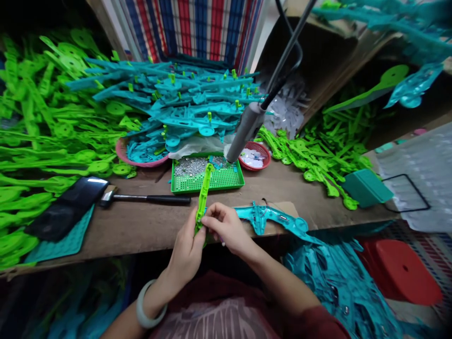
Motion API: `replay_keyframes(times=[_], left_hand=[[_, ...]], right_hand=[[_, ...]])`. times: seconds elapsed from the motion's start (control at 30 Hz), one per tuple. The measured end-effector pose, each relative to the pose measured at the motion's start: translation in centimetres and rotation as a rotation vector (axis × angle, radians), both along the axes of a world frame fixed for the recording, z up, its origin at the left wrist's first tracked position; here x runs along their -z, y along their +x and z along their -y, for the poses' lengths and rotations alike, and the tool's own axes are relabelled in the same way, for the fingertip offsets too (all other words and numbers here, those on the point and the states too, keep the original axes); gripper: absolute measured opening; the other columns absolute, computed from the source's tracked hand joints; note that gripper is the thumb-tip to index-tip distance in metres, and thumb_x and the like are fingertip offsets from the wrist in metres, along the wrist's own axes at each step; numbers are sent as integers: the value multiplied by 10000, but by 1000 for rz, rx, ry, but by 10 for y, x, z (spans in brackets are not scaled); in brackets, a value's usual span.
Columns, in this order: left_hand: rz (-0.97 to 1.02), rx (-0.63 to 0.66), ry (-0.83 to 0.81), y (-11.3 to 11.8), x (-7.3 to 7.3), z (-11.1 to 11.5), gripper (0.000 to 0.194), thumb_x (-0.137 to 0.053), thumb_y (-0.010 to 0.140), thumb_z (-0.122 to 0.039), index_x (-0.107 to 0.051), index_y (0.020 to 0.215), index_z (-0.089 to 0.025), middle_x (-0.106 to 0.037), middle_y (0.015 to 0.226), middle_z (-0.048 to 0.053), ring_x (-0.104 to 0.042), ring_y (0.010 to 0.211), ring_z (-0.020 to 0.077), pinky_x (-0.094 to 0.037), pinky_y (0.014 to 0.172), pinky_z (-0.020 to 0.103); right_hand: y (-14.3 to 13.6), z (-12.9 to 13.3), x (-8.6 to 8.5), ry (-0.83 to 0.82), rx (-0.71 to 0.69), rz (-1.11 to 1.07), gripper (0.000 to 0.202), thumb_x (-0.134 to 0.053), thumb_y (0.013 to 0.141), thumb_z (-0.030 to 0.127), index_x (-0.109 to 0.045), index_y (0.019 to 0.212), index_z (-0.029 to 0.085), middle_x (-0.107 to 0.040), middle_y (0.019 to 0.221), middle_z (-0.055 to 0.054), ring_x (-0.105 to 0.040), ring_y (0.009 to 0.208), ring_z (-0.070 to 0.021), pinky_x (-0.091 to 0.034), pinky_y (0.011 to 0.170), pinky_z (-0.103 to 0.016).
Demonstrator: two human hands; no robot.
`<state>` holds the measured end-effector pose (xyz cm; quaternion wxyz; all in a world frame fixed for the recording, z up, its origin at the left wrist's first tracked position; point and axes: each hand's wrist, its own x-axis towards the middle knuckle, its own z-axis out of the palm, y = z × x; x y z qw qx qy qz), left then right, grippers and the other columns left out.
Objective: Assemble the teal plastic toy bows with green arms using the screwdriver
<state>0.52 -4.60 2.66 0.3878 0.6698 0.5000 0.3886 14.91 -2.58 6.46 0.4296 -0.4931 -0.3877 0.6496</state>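
Lime-green plastic strip point(204, 190) is standing nearly upright over the workbench point(130, 230)'s near edge, the left hand point(187, 245) pinching its lower end. The right hand point(228, 228) is curling its fingers against that end; whether they are pinching anything, I cannot tell. Beyond, a green perforated tray point(226, 181) is holding small metal parts point(190, 166); a hammer point(151, 198) is lying leftward, a turquoise plastic frame point(260, 217) rightward.

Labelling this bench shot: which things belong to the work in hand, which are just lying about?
In use, or likely so:
- green part, in the left hand; right hand fingers at its lower end
- green tray with small metal pieces, just beyond
- grey hanging tool

Probably just lying about:
- hammer
- black flat item
- red stool
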Motion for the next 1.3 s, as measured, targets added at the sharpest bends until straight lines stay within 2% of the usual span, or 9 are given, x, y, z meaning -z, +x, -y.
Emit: replay_keyframes(times=[0.3, 0.5, 0.73, 0.87, 0.97, 1.03, 1.1, 1.2, 1.3], left_hand=[[66, -28, -78, 5, 2, 3, 530, -445, 1006, -350, -424, 1507, -179, -538, 1520, 119, -509, 1406, 259, -435, 1160, 423], [90, -9, -138, 9, 0, 6, 563, -464, 1000, -376, -415, 1531, -193, -528, 1533, 95, -475, 1433, 255, -398, 1188, 409], [233, -88, -209, 11, -4, 10, 530, -511, 978, -463, -568, 1433, -198, -601, 1465, 71, -507, 1407, 261, -403, 1182, 370], [269, -262, -256, 3, -4, 12, 522, -567, 933, -541, -682, 1291, -180, -717, 1291, 94, -644, 1245, 285, -510, 1065, 372], [327, -366, -276, -14, -1, 14, 432, -618, 907, -549, -734, 1108, -185, -778, 993, 66, -739, 942, 236, -600, 806, 305], [461, -410, -304, -29, 2, 16, 365, -651, 893, -541, -717, 958, -188, -717, 771, 13, -709, 727, 177, -592, 662, 260], [577, -461, -307, -42, 4, 19, 341, -704, 859, -528, -680, 881, -189, -634, 673, -32, -639, 597, 125, -585, 616, 241], [606, -511, -295, -57, 7, 27, 343, -745, 830, -518, -666, 895, -190, -630, 706, -37, -625, 600, 107, -595, 644, 239], [590, -540, -318, -66, 12, 37, 371, -741, 829, -543, -670, 928, -193, -658, 731, -17, -664, 649, 134, -595, 623, 236]], right_hand=[[8, 5, 11, 317, 28, 194, 156, -636, 835, 268, -549, 724, 201, -514, 875, 1, -507, 863, -151, -420, 822, -290], [12, 10, 10, 336, 31, 211, 154, -606, 867, 239, -524, 741, 209, -491, 864, 5, -493, 855, -155, -399, 819, -301], [4, 14, 9, 363, 87, 306, 139, -598, 869, 202, -514, 759, 207, -487, 870, 9, -500, 855, -154, -400, 799, -299], [-1, 13, 7, 351, 0, 358, 149, -607, 871, 187, -528, 745, 199, -508, 867, 6, -529, 861, -154, -428, 801, -300], [-4, -6, -1, 375, -200, 389, 152, -620, 888, 200, -569, 745, 187, -542, 857, 5, -561, 802, -138, -462, 758, -285], [-15, -30, -6, 523, -329, 538, 126, -611, 918, 214, -611, 798, 173, -591, 861, -16, -582, 819, -152, -477, 777, -297], [-37, -59, -5, 788, -383, 850, 87, -589, 938, 205, -640, 903, 144, -650, 927, -74, -589, 935, -210, -479, 837, -351], [-78, -98, 9, 1101, -586, 1261, 161, -494, 963, 128, -648, 1000, 96, -690, 1026, -156, -574, 1056, -291, -480, 812, -402], [-104, -117, 22, 1171, -736, 1400, 233, -427, 999, 117, -656, 959, 105, -710, 959, -146, -562, 1107, -311, -474, 778, -399]])
